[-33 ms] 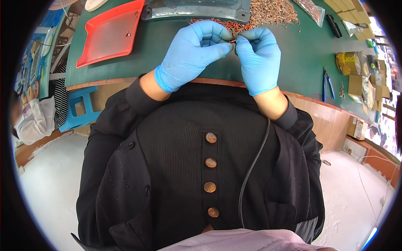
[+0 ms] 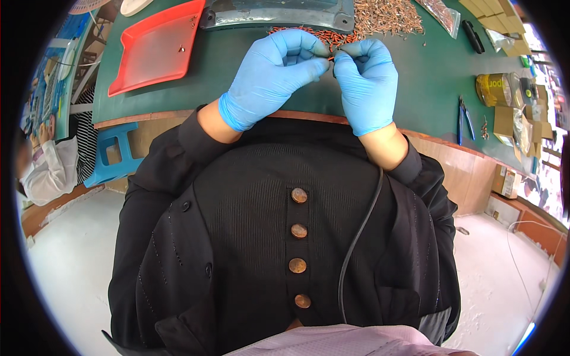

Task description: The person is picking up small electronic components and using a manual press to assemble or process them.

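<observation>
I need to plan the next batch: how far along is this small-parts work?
Done: only a few small pieces lie in the red tray. In hand: the left hand and right hand pinch one tiny part between their fingertips. Left: a row of orange parts and a big heap of loose parts on the green table, so most remains.

Your left hand (image 2: 270,74) and right hand (image 2: 367,83) wear smooth blue rubbery gloves. The counter (image 2: 415,77) has a matt green mat with a wooden edge. The red tray (image 2: 154,50) is glossy plastic; the small parts (image 2: 386,15) look coppery metal.
</observation>
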